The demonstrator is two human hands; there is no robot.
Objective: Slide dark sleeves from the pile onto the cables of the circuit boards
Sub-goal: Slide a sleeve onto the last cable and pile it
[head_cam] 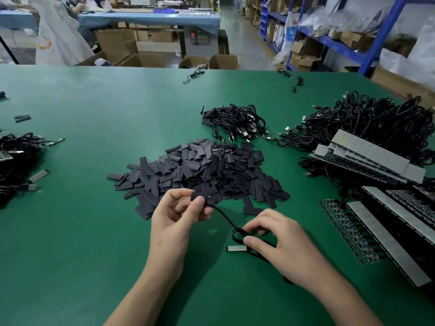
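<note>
**Sleeve pinched in the left hand, cable looped to the right**

Sleeve (200,198) comes first: it is a small dark piece, held up just over the green table (94,109), at the near edge of the pile. The left hand (175,222) pinches it, with the thumb on one side and curled fingertips on the other. A thin black cable (224,216) comes out from under those fingers and runs down toward 4 o'clock to the right hand (282,241). I cannot tell if the cable goes inside the sleeve. The right hand has its fingers curled, and its thumb and first finger pinch a loop of the cable low over the table. A small silver strip (236,248) lies flat on the table just beside that thumb, at 9 o'clock from it.

Just past the hands, at 12 o'clock, sits the pile (202,170), a big loose heap of flat dark sleeves. At 3 o'clock from the hands lie the circuit boards (388,205), long strips side by side, some grey on top, with black wires among them.

Farther off, at 1 o'clock, is a small bundle (235,121) of black wires with plugs. At 2 o'clock is a much bigger tangle (376,121). At 9 o'clock, by the table's left edge, lies one more dark heap (16,158).

Past the far edge stand brown boxes (223,61), and blue shelves (329,41) at 1 o'clock.
</note>
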